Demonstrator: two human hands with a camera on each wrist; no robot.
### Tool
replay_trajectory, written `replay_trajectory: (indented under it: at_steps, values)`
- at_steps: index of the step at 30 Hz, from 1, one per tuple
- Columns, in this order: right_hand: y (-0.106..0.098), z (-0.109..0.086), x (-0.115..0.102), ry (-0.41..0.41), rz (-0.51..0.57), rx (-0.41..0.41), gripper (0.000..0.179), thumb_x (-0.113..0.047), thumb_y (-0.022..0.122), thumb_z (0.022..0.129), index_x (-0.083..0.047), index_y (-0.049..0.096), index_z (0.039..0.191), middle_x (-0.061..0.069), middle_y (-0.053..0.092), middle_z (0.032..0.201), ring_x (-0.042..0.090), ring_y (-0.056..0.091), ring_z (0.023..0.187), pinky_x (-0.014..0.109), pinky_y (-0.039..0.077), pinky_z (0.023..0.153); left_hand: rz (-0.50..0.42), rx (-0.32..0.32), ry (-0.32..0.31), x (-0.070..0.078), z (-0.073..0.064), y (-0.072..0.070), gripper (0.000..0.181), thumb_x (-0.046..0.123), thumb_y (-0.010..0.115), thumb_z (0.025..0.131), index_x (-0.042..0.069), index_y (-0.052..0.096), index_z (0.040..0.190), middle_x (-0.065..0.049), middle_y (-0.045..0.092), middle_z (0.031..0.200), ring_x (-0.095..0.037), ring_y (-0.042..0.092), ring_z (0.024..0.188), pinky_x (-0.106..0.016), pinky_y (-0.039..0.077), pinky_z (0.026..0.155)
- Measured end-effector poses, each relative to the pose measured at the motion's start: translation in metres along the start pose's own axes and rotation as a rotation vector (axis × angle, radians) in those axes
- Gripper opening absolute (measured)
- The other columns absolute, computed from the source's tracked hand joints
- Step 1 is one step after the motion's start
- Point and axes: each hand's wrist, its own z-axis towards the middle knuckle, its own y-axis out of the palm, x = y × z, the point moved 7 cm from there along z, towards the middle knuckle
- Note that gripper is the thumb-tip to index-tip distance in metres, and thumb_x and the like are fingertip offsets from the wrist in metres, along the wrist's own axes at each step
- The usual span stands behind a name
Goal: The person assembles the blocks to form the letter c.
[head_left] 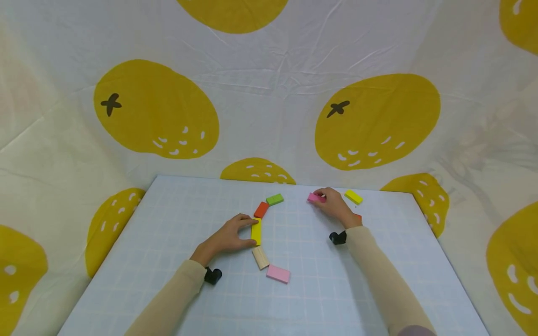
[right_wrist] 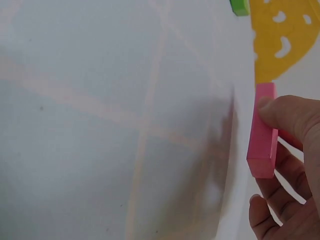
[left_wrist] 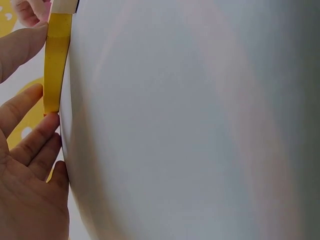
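My left hand (head_left: 229,235) spans a yellow block (head_left: 256,233) lying on the table, thumb at its near end and fingertips at its far end. In the left wrist view the yellow block (left_wrist: 57,65) shows edge-on between thumb and fingers. At the far right of the layout, my right hand (head_left: 336,206) pinches a dark pink block (head_left: 313,198). The right wrist view shows that pink block (right_wrist: 262,130) between thumb and fingers, above the tabletop. A red block (head_left: 261,210) and a plain wood block (head_left: 260,258) adjoin the yellow one's two ends.
A green block (head_left: 275,199) continues the curved row at the far end, and a light pink block (head_left: 278,274) at the near end. Beyond my right hand lie another yellow block (head_left: 353,196) and a partly hidden red block (head_left: 358,217). A patterned cloth (head_left: 269,112) hangs behind the table (head_left: 168,219).
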Motion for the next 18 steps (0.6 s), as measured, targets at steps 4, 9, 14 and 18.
replay_trajectory:
  at_steps: [4,9,14,18]
  values:
    - [0.002,0.004,-0.010,-0.009,0.009,-0.014,0.040,-0.024,0.071,0.098,-0.004,0.067,0.132,0.018,0.065,0.124,0.032,0.056,0.111,0.049,0.051,0.105,0.000,0.003,-0.003,0.000,0.001,0.001,0.065,0.044,0.080,0.087,0.024,0.059,0.146,-0.010,0.050,0.149,-0.031,0.049,0.135,-0.055,0.044,0.114]
    - [0.004,0.013,-0.017,-0.029,0.008,-0.031,0.040,-0.024,0.071,0.098,-0.005,0.066,0.133,0.017,0.063,0.128,0.032,0.056,0.114,0.049,0.051,0.106,0.006,0.003,0.002,-0.001,0.001,0.001,0.066,0.044,0.080,0.088,0.024,0.059,0.147,-0.010,0.050,0.150,-0.031,0.049,0.135,-0.055,0.044,0.115]
    - [0.005,0.023,-0.025,-0.058,-0.006,-0.021,0.038,-0.024,0.072,0.098,-0.004,0.067,0.131,0.016,0.065,0.127,0.032,0.056,0.113,0.048,0.051,0.107,-0.002,0.004,0.008,0.000,0.001,0.000,0.065,0.044,0.080,0.088,0.023,0.059,0.146,-0.010,0.050,0.149,-0.031,0.049,0.136,-0.055,0.043,0.115]
    - [0.009,0.028,-0.032,-0.065,0.014,-0.030,0.037,-0.021,0.071,0.098,-0.003,0.067,0.131,0.018,0.065,0.130,0.033,0.056,0.116,0.049,0.050,0.108,-0.011,0.000,0.005,0.002,0.000,-0.001,0.065,0.042,0.081,0.087,0.023,0.059,0.146,-0.010,0.050,0.149,-0.032,0.049,0.136,-0.055,0.042,0.116]
